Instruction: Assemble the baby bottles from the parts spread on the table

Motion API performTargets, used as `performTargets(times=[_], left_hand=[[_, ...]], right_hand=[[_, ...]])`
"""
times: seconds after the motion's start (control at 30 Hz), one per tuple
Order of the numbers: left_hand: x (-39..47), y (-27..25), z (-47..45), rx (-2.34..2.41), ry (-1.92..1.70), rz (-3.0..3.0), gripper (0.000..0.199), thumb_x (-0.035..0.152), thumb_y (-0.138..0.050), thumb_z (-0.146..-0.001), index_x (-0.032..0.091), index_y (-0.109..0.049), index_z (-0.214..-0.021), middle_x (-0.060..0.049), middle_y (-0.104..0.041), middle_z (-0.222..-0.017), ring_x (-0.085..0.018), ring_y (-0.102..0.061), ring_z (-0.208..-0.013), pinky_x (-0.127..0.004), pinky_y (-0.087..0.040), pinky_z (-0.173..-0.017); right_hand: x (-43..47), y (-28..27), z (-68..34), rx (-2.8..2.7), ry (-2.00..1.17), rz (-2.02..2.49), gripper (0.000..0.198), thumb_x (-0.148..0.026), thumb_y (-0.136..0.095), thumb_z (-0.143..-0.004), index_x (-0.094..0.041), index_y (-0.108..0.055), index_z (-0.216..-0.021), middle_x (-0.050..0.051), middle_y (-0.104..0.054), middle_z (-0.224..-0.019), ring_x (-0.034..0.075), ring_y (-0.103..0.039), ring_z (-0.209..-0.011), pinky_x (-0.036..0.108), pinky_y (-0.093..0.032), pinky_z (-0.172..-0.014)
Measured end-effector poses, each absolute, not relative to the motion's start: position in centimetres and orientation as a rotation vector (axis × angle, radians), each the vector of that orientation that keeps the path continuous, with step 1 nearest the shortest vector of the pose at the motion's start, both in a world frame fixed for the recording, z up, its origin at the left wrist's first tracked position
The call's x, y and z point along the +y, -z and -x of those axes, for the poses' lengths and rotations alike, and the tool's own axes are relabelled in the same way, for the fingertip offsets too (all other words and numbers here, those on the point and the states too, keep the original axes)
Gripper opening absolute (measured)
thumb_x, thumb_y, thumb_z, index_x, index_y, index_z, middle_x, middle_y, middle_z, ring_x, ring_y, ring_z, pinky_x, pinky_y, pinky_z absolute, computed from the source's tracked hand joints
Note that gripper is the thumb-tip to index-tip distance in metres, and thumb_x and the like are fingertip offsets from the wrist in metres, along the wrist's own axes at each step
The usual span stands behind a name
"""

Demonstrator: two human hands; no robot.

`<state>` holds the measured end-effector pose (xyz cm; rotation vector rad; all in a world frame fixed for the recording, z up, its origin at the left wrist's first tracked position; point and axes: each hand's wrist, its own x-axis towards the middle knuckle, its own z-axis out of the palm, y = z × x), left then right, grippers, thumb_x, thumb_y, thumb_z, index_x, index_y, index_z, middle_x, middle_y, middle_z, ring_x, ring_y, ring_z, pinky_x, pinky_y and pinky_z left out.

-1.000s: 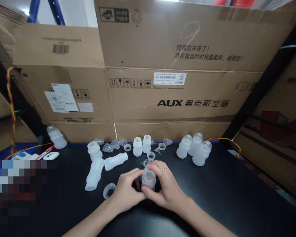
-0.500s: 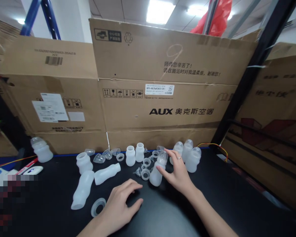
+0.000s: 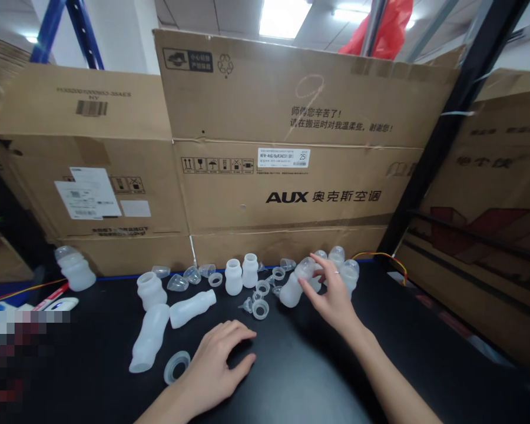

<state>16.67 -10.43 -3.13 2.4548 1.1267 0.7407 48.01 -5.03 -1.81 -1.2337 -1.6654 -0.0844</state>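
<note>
My right hand (image 3: 333, 294) has its thumb and fingers round the upper part of a capped baby bottle (image 3: 290, 291), which tilts to the right. Several other capped bottles (image 3: 350, 275) stand just behind that hand, partly covered by it. Low on the black table, my left hand (image 3: 218, 365) holds nothing, its fingers apart and thumb spread. Beside its wrist lies a translucent ring (image 3: 169, 370). Between the hands and the back wall are small collar rings (image 3: 260, 317) and clear nipples (image 3: 247, 305). Two open bottles (image 3: 234, 278) stand behind these.
To the left, an open bottle (image 3: 151, 292) stands near two bottles lying down (image 3: 149, 341). Clear caps (image 3: 178, 283) lie along the back. Another capped bottle (image 3: 76, 271) is at the far left, by a white device (image 3: 62, 305). Cardboard (image 3: 282, 218) walls the table's back.
My right hand has moved right and slightly away from me with the capped bottle, which now leans more, close to the capped group. My left hand stays nearly in place.
</note>
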Motion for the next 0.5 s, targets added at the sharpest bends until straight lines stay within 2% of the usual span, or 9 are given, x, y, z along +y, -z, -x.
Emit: performTargets(times=[0.27, 0.4, 0.5], left_hand=[[-9.91, 3.42, -16.66, 1.083, -0.803, -2.551, 0.027, 0.017, -0.07, -0.085, 0.028, -0.072, -0.11, -0.005, -0.078, -0.106, -0.024, -0.075, -0.097, -0.036, -0.061, -0.088], [-9.74, 3.31, -16.65, 1.052, -0.84, -2.578, 0.029, 0.015, -0.071, -0.082, 0.028, -0.073, -0.108, -0.005, -0.078, -0.103, -0.024, -0.075, -0.093, -0.036, -0.061, -0.087], [-9.8, 3.27, -16.66, 1.039, -0.875, -2.568, 0.028, 0.016, -0.073, -0.082, 0.029, -0.073, -0.107, -0.004, -0.079, -0.102, -0.023, -0.076, -0.091, -0.037, -0.061, -0.089]], right_hand=[[-4.67, 2.45, -48.6, -1.633, 0.186, 1.368, 0.052, -0.043, -0.062, -0.095, -0.027, -0.049, -0.143, 0.012, -0.062, -0.13, 0.019, -0.065, -0.076, 0.036, -0.058, -0.069], [-4.75, 2.24, -48.72, -1.6, 0.315, 1.437, 0.042, -0.042, -0.061, -0.095, -0.028, -0.057, -0.135, 0.014, -0.055, -0.139, 0.023, -0.067, -0.083, 0.038, -0.058, -0.067], [-4.86, 1.95, -48.87, -1.556, 0.396, 1.505, 0.041, -0.042, -0.062, -0.093, -0.028, -0.061, -0.132, 0.016, -0.052, -0.141, 0.027, -0.066, -0.088, 0.038, -0.056, -0.059]])
